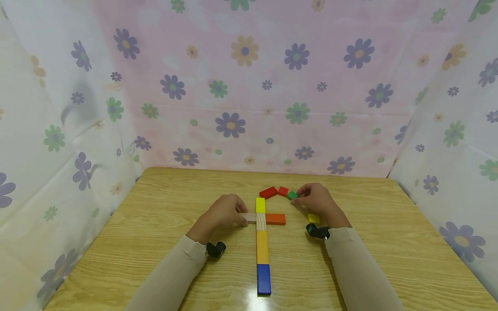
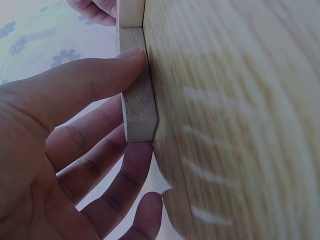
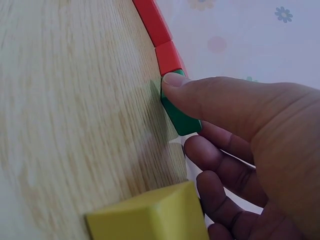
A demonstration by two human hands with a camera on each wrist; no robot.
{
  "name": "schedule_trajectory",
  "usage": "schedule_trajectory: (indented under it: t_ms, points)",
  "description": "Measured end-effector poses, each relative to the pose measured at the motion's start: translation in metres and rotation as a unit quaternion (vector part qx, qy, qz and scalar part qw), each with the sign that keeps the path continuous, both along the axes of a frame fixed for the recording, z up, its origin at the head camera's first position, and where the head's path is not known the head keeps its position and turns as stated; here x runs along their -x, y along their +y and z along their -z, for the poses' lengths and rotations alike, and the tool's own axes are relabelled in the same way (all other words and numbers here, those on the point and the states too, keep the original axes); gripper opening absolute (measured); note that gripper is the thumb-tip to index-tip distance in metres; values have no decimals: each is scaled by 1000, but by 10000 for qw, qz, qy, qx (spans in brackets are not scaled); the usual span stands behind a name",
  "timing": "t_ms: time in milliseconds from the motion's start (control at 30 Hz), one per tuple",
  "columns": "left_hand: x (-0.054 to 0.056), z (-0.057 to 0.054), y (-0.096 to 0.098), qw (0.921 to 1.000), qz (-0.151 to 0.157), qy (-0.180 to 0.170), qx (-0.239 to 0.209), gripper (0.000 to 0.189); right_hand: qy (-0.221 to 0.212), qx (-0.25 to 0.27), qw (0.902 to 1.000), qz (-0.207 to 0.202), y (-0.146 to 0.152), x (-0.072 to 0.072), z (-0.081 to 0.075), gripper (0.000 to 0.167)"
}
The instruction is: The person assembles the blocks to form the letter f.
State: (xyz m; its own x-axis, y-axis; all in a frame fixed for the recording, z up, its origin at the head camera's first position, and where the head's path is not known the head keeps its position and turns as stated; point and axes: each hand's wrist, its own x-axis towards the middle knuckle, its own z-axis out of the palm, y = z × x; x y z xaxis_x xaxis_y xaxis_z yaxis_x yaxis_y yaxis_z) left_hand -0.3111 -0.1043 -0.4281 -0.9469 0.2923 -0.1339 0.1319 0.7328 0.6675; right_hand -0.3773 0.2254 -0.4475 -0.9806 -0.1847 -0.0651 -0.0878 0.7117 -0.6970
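Note:
My left hand pinches a plain wooden block between thumb and fingers; it lies on the table against a column of blocks. That column runs from a yellow block through a striped wooden block and an orange-yellow block to a blue block. An orange-red block extends from its right side. With thumb and fingers, my right hand pinches a green block, its end meeting a small red block. Beyond that sits a longer red block, angled down toward the column's top.
A separate yellow block lies on the wooden table, near the right wrist. Flower-patterned cloth hangs behind the table and along both sides. Each wrist wears a small black camera.

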Motion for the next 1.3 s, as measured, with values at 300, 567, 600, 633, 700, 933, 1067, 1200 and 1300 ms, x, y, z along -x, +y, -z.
schedule_trajectory:
  t_ms: [300, 567, 600, 633, 700, 933, 1067, 1200, 1300]
  points:
    - [3, 5, -2, 10000, 51, 58, -35, 24, -7, 11, 10000, -25, -1, -1, -2, 37]
    - [4, 6, -2, 9999, 59, 98, -58, 25, -15, 29, 10000, -39, -2, -2, -2, 36]
    - [4, 6, -2, 9999, 60, 103, -59, 25, -20, 32, 10000, -38, -1, -2, -2, 36]
    - [4, 6, -2, 9999, 64, 107, -56, 25, -25, 34, 10000, -38, -1, -2, -2, 36]
    - [4, 6, -2, 9999, 62, 110, -48, 25, -33, 39, 10000, -35, -1, -2, -1, 37]
    - [4, 6, -3, 9999, 82, 127, -35, 24, -49, 37, 10000, -26, -1, -1, -1, 36]
    - [4, 6, -2, 9999, 88, 132, -43, 24, -58, 39, 10000, -27, -1, 0, 0, 38]
    - [4, 6, -2, 9998, 104, 133, -50, 24, -60, 21, 10000, -33, 1, 0, 0, 40]
    - [4, 6, -2, 9999, 97, 114, -44, 24, -46, -8, 10000, -24, 1, 0, -1, 41]
